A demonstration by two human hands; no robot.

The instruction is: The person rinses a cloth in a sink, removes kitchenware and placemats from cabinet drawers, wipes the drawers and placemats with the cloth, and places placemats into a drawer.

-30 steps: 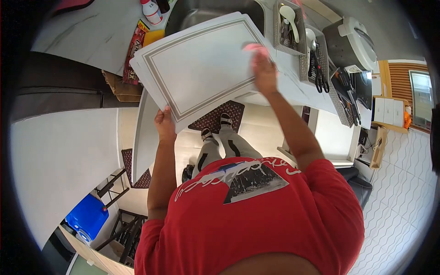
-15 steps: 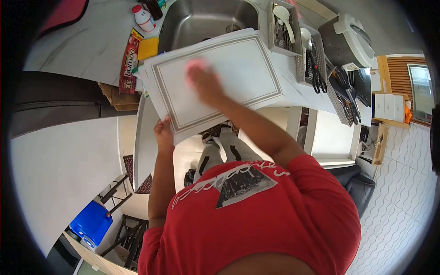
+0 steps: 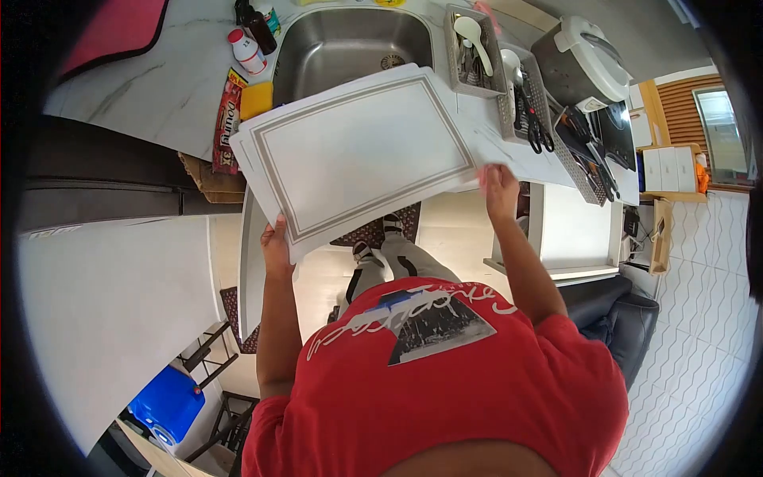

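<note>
A white placemat (image 3: 362,151) with a grey-brown double border lies tilted over the sink's front edge and counter. At least one more white sheet shows beneath its left and top edges. My left hand (image 3: 275,243) grips its lower left corner, thumb on top. At the right corner, my right hand (image 3: 501,192) is closed around a small pink cloth (image 3: 482,176), mostly hidden by the fingers. Whether that hand also pinches the corner, I cannot tell.
Behind the placemat is a steel sink (image 3: 350,48). Left of it are a yellow sponge (image 3: 257,101), a red Downy packet (image 3: 228,119) and a white bottle (image 3: 247,52). Utensil baskets (image 3: 475,75), black scissors (image 3: 536,131) and a rice cooker (image 3: 584,62) stand right.
My right hand has moved from the middle of the placemat to its right corner, with the pink cloth. The placemat has shifted slightly down and left; my left hand still holds its corner.
</note>
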